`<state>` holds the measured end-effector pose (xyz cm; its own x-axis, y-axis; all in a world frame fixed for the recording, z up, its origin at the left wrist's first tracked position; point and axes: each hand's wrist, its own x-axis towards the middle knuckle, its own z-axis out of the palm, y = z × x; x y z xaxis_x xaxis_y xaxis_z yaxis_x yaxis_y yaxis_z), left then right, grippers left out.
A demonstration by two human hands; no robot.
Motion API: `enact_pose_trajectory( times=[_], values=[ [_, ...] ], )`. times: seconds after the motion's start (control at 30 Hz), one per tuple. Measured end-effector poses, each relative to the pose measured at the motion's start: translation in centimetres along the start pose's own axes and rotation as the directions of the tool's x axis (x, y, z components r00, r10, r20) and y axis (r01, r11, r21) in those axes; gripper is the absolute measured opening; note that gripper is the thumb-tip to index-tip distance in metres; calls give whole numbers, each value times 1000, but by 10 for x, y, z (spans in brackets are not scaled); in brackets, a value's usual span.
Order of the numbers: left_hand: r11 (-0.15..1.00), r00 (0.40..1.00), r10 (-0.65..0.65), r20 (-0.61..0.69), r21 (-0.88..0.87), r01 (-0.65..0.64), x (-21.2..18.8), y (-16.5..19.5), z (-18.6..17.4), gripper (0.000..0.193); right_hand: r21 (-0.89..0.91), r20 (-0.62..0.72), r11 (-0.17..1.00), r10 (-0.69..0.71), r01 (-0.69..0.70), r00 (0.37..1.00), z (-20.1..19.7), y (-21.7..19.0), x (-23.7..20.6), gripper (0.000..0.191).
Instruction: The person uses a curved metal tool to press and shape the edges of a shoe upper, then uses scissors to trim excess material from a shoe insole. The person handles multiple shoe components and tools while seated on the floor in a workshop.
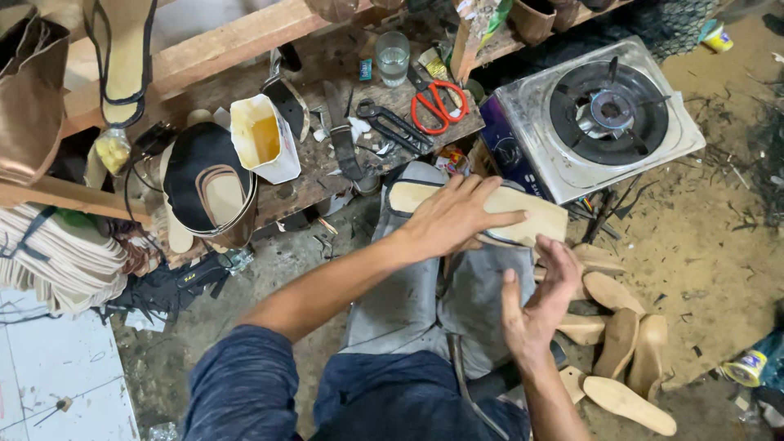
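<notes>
Left hand [453, 216]: flat, palm down, fingers spread, pressing on sole; not clenched.
Right hand [535, 302]: open, fingers extended upward, fingertips touching sole's lower edge near its right end; thumb apart, nothing gripped.
Sole [535, 219]: pale tan, long, lying crosswise on grey cloth over knees; dark strap at left end.
Cloth [408, 294]: grey, draped across lap, under sole.
Loose soles [621, 335]: heap of tan pieces on floor, just right of right hand.
Table [310, 175]: low, worn wood, beyond knees, cluttered.
Scissors [437, 102]: red-handled, on table, near far edge.
Pliers [396, 124]: dark, just left of scissors.
Glass [393, 57]: clear, upright, behind scissors.
Glue carton [263, 139]: white, cut open, yellowish inside, on table's left part.
Shoe upper [208, 184]: black and tan, on a last, left of carton.
Stove [608, 114]: single burner, metal, right of table, unlit.
Insole stack [57, 261]: pale, piled at far left.
Floor [710, 237]: earth, strewn with dark scraps.
</notes>
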<state>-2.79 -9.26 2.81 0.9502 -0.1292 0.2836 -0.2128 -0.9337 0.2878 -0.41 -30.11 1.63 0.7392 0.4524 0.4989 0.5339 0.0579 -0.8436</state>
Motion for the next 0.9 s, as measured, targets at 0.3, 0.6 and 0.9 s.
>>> enact_pose_trajectory(
  times=[0.3,0.6,0.9],
  values=[
    [824,984,-160,-81,-560,88,7,-27,-3,52,-744,383,637,155,204,911,27,-9,50,59],
    [801,813,-419,-403,-586,122,-9,-1,-4,14,-815,459,485,206,317,864,49,-7,51,61],
    [889,698,-446,-561,-368,272,-39,17,14,16,-730,610,567,288,382,738,46,-39,78,59]
  ],
)
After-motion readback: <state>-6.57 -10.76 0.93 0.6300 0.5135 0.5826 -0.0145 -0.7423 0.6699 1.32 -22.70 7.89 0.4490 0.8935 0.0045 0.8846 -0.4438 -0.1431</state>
